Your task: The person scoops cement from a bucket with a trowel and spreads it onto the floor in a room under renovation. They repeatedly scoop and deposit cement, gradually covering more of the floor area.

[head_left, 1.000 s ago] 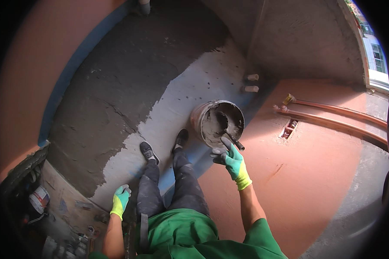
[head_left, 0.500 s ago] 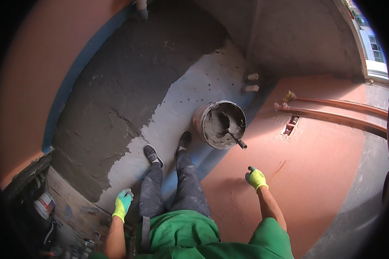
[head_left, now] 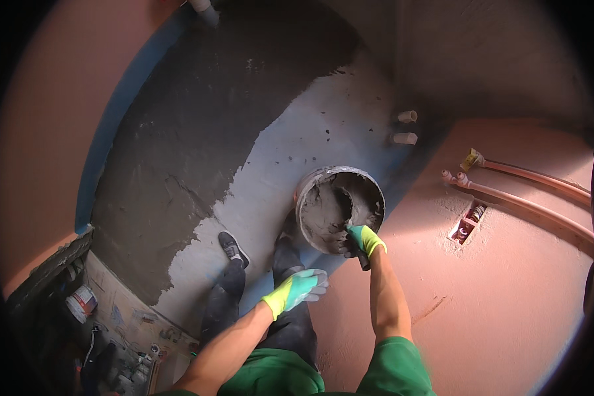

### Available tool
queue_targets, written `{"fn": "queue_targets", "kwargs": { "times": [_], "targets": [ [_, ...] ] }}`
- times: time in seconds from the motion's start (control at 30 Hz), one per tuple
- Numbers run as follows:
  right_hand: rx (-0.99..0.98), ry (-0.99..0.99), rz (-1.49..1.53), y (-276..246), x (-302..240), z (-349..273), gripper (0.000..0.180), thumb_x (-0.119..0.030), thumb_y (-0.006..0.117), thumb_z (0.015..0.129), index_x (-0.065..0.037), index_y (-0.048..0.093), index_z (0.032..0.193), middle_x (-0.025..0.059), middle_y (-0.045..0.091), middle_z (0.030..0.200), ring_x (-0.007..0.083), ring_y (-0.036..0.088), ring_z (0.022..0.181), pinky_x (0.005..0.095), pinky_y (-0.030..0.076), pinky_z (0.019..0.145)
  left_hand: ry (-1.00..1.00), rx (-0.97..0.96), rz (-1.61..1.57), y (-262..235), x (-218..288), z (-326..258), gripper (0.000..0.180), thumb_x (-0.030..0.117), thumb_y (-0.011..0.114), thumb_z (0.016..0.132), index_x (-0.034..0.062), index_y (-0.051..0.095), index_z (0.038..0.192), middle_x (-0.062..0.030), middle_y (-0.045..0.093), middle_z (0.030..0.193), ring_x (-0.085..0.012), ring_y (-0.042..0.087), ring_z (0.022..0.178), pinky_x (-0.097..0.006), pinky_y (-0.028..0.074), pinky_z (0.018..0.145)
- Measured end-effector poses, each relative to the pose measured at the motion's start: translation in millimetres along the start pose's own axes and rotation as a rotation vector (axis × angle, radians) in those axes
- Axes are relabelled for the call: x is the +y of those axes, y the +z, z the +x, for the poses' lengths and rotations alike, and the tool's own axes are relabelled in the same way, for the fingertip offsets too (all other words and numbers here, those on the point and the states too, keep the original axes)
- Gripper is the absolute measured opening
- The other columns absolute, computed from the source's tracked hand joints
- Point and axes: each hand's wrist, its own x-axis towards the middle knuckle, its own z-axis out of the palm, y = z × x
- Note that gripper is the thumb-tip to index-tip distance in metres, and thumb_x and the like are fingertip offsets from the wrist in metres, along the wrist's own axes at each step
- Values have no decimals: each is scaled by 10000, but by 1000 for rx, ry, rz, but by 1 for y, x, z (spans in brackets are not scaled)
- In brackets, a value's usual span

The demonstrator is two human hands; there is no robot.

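Note:
A round bucket (head_left: 305, 198) of wet grey mortar (head_left: 325, 206) stands on the floor in front of me. My right hand (head_left: 363, 239), in a yellow and green glove, is closed around the dark handle of a trowel (head_left: 364, 262) at the bucket's near right rim. The trowel's blade is hidden, sunk in the mortar. My left hand (head_left: 300, 289), gloved alike, hangs in the air over my leg, short of the bucket. Its fingers are stretched loosely to the right, and it holds nothing.
Dark wet mortar (head_left: 178, 152) covers the floor's left part; a pale strip (head_left: 287, 142) lies beside it. White pipe stubs (head_left: 404, 138) stick out beyond the bucket. Copper-coloured pipes (head_left: 528, 211) and a recessed box (head_left: 467, 221) are on the pink wall (head_left: 402, 277). Clutter and a small bucket (head_left: 81, 303) lie lower left.
My right hand has reached forward and left and taken hold of the trowel handle. My left hand has swung right and forward, toward the bucket. The view has shifted slightly.

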Motion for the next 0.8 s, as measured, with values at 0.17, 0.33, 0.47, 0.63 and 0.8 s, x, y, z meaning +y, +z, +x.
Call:
{"fn": "queue_targets", "kwargs": {
  "times": [0.17,0.33,0.47,0.63,0.8],
  "targets": [
    [-82,127,728,41,41,30,273,-282,536,962,-100,582,763,4,522,590,136,444,434,262,348,401,-165,-201,-488,33,0,75,181,220,560,946,85,569,1066,-81,625,1015,-234,601,906,-431,514,868],
    [77,32,690,78,18,-8,217,-222,523,927,-107,549,746,2,506,585,131,450,431,279,348,389,-270,45,-291,27,14,67,116,200,632,885,96,584,905,-58,596,747,-195,592,618,-385,523,583],
    [152,-17,693,83,14,-77,156,-179,533,936,-29,569,916,58,572,691,151,521,494,298,426,418,-253,-54,-115,47,6,24,125,172,638,878,68,587,925,-86,599,724,-206,604,557,-356,474,459],
    [210,-26,776,47,20,-111,191,-125,500,954,44,557,1020,124,621,826,192,589,590,330,506,483,-211,-173,-306,77,-10,13,141,157,644,867,66,554,808,-68,530,645,-185,505,460,-334,415,430],
    [351,-56,303,22,6,-78,274,-229,503,947,32,555,1009,114,620,800,194,602,627,339,517,521,-219,-416,-669,96,-18,68,218,193,591,856,97,510,678,-53,476,598,-196,448,479,-328,376,482]
  ]
}}
